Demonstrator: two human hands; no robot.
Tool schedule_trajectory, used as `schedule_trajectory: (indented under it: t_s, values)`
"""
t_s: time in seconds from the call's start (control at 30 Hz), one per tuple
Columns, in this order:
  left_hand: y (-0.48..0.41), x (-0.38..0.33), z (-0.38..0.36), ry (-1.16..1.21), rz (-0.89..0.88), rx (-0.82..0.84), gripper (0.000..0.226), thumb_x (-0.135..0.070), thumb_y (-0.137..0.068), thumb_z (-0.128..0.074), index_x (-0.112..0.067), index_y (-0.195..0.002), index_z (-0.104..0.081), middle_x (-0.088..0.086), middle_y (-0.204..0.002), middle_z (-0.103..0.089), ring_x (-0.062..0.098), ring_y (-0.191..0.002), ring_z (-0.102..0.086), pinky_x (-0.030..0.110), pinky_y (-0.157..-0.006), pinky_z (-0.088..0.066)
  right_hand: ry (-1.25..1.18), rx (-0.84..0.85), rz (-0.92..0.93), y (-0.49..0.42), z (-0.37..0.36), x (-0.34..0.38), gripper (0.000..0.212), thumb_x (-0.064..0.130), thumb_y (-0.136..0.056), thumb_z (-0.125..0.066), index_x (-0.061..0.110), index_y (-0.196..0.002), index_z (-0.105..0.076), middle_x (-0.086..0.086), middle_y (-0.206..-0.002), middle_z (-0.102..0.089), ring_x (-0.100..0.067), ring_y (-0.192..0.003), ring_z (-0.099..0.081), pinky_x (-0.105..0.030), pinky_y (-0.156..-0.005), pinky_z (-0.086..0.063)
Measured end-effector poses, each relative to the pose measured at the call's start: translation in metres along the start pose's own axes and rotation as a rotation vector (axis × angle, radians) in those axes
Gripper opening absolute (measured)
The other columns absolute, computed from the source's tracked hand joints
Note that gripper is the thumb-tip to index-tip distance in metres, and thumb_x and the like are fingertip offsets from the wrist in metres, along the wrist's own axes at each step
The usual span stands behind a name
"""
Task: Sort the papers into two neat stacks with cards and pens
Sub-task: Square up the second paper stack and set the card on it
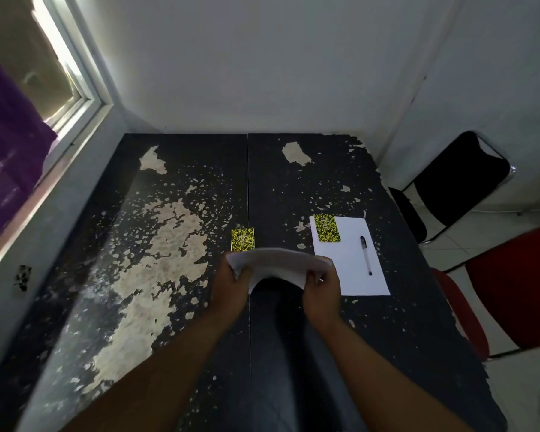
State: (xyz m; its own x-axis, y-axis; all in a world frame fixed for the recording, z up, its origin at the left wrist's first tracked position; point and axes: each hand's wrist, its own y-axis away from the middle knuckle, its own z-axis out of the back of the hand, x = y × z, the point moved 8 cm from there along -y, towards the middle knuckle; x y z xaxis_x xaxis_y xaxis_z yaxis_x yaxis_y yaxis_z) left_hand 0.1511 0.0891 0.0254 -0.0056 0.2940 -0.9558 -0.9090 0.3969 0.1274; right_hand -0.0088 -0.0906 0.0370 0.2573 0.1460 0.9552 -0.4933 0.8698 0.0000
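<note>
Both hands grip a sheaf of papers above the worn black table — the left hand closed on its left end, the right hand on its right; the sheets bow upward; a yellow-speckled card lies just beyond; to the right, a flat paper stack carries another card and a pen — well apart.

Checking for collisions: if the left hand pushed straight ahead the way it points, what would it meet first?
Probably the yellow card just beyond the left hand and its held papers; height is unclear.
</note>
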Motion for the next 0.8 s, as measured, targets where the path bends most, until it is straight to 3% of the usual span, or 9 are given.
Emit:
schedule_trajectory:
  t_s: [0.07, 0.17, 0.27, 0.33, 0.43, 0.53, 0.67, 0.8]
  values:
    - [0.003, -0.006, 0.002, 0.035, 0.019, -0.037, 0.051, -0.036, -0.093, -0.06, -0.022, -0.141, -0.05, -0.001, -0.132, -0.063, 0.018, -0.119, -0.061, 0.039, -0.099, -0.05, -0.028, -0.008, -0.001, 0.001, 0.004, 0.004, 0.02, 0.011, -0.103, -0.056, 0.021, -0.119, -0.063, 0.01, -0.108, -0.069, -0.001, -0.1, -0.065, -0.015, -0.079, -0.051]
    - [0.007, -0.012, -0.002, 0.028, 0.035, -0.033, 0.046, -0.031, -0.1, -0.058, -0.025, -0.143, -0.044, -0.004, -0.135, -0.058, 0.018, -0.119, -0.058, 0.04, -0.102, -0.048, 0.002, 0.033, -0.103, 0.0, -0.002, -0.008, 0.024, 0.019, -0.103, -0.058, 0.021, -0.127, -0.058, 0.003, -0.121, -0.067, -0.017, -0.107, -0.065, -0.03, -0.09, -0.056]
    - [0.01, -0.004, -0.011, -0.044, 0.063, -0.004, 0.055, -0.028, -0.101, -0.058, -0.026, -0.152, -0.036, -0.002, -0.146, -0.05, 0.021, -0.131, -0.051, 0.037, -0.11, -0.04, 0.019, 0.104, -0.169, 0.004, -0.011, -0.028, 0.035, 0.014, -0.103, -0.057, 0.019, -0.137, -0.053, -0.003, -0.131, -0.063, -0.026, -0.119, -0.062, -0.05, -0.104, -0.055]
    - [0.011, 0.006, -0.013, -0.036, 0.102, -0.024, 0.062, -0.025, -0.101, -0.058, -0.025, -0.156, -0.03, -0.002, -0.152, -0.045, 0.02, -0.135, -0.046, 0.034, -0.111, -0.036, 0.017, 0.121, -0.176, 0.007, -0.013, -0.035, 0.038, 0.01, -0.103, -0.056, 0.02, -0.139, -0.051, -0.004, -0.131, -0.063, -0.027, -0.119, -0.062, -0.054, -0.104, -0.054]
    - [0.015, 0.007, -0.012, -0.034, 0.103, -0.056, 0.064, -0.023, -0.101, -0.059, -0.025, -0.157, -0.029, -0.006, -0.149, -0.043, 0.013, -0.131, -0.043, 0.033, -0.112, -0.035, -0.017, 0.114, -0.2, 0.009, -0.011, -0.04, 0.041, 0.008, -0.102, -0.057, 0.023, -0.14, -0.051, -0.001, -0.13, -0.064, -0.025, -0.118, -0.063, -0.053, -0.103, -0.055]
    - [0.022, 0.014, -0.018, -0.064, 0.135, 0.001, 0.055, -0.02, -0.104, -0.055, -0.021, -0.154, -0.031, -0.011, -0.135, -0.042, 0.007, -0.121, -0.04, 0.025, -0.102, -0.032, 0.002, 0.146, -0.224, 0.013, -0.01, -0.05, 0.041, 0.008, -0.102, -0.056, 0.021, -0.141, -0.051, -0.003, -0.131, -0.064, -0.027, -0.121, -0.062, -0.055, -0.105, -0.054]
    - [0.02, 0.037, -0.029, -0.106, 0.185, 0.095, 0.043, -0.021, -0.107, -0.048, -0.015, -0.148, -0.042, -0.002, -0.133, -0.054, 0.024, -0.13, -0.053, 0.025, -0.098, -0.035, -0.007, 0.104, -0.262, 0.016, -0.002, -0.059, 0.036, 0.003, -0.102, -0.055, 0.011, -0.138, -0.055, -0.008, -0.129, -0.065, -0.031, -0.122, -0.062, -0.051, -0.106, -0.053]
    - [0.02, 0.018, -0.031, -0.04, 0.139, 0.031, 0.042, -0.022, -0.108, -0.046, -0.022, -0.149, -0.039, -0.007, -0.13, -0.05, 0.015, -0.12, -0.05, 0.027, -0.095, -0.036, -0.137, 0.024, -0.227, 0.015, 0.002, -0.047, 0.036, -0.002, -0.099, -0.057, 0.021, -0.127, -0.057, 0.005, -0.115, -0.067, -0.015, -0.11, -0.065, -0.031, -0.092, -0.057]
